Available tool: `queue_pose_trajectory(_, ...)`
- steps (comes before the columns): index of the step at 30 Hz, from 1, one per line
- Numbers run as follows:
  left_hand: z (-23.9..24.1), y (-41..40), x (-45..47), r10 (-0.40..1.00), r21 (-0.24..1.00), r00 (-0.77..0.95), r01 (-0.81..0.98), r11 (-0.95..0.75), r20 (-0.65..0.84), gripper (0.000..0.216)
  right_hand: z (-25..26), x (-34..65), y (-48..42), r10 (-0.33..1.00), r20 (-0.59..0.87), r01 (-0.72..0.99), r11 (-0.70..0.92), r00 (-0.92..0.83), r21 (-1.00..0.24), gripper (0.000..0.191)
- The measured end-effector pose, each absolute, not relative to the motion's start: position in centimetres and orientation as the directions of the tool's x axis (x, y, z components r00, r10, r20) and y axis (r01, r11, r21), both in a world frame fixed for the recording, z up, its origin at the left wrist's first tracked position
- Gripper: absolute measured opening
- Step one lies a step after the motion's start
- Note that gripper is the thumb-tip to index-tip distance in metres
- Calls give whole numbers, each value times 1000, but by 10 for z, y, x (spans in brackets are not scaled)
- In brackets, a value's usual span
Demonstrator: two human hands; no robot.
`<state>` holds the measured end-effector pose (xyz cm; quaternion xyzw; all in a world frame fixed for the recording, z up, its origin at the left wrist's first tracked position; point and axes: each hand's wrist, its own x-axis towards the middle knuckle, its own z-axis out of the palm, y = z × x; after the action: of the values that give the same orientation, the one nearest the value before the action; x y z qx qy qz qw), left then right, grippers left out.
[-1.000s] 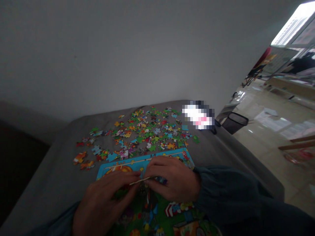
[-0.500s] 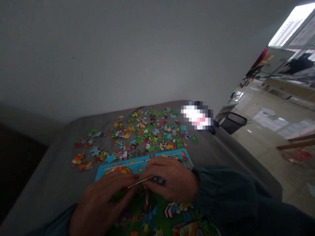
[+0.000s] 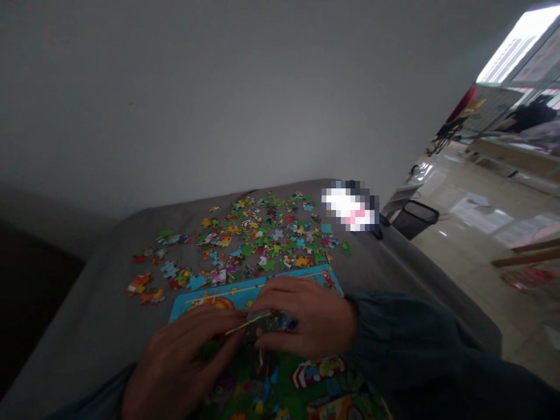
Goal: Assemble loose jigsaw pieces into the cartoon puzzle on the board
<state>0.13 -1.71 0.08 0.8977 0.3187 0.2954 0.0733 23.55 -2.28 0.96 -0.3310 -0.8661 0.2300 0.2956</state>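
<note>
My left hand (image 3: 184, 361) and my right hand (image 3: 308, 318) meet over a colourful puzzle board (image 3: 280, 379) with a blue border that lies on a grey cloth-covered surface (image 3: 87, 326). Both hands pinch a small clump of joined puzzle pieces (image 3: 262, 322), held a little above the board between the fingertips. The fingers of both hands are curled closed on it. Beyond the board, a wide scatter of loose puzzle pieces (image 3: 258, 239) lies on the cloth.
A blurred-out object (image 3: 350, 209) sits at the far right corner of the surface. A dark bin (image 3: 415, 217) stands on the shiny floor to the right. A plain wall rises behind the surface.
The clump of pieces has tilted up slightly between my fingers, showing more of its face. My left hand has shifted a little to the right. The loose pieces have not moved.
</note>
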Motion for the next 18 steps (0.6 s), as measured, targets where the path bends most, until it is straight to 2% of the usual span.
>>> queue_pose_trajectory(1, 1, -17, 1, 623, 323, 615, 536, -780, 484, 19, 14, 247, -15, 696, 366, 418, 685, -618, -597, 38)
queue_pose_trajectory(2, 2, -18, 0, 630, 325, 608, 544, -774, 483, 18, 18, 262, -7, 717, 365, 434, 667, -593, -605, 36)
queue_pose_trajectory(4, 2, -18, -1, 642, 331, 604, 553, -765, 473, 18, 22, 297, 14, 846, 314, 608, 529, -430, -593, 23)
queue_pose_trajectory(6, 2, -18, -2, 646, 333, 597, 558, -761, 475, 18, 18, 334, 33, 922, 248, 786, 384, -297, -485, 21)
queue_pose_trajectory(8, 1, -17, -2, 644, 332, 593, 556, -762, 483, 20, 9, 361, 47, 954, 161, 880, 295, -252, -372, 30)
queue_pose_trajectory(11, -1, -16, -2, 639, 329, 594, 553, -765, 488, 18, -6, 379, 54, 968, 58, 910, 251, -246, -329, 37)
queue_pose_trajectory(18, -7, -16, -5, 651, 342, 588, 558, -756, 479, 16, -8, 376, 52, 980, 42, 892, 193, -193, -410, 31)
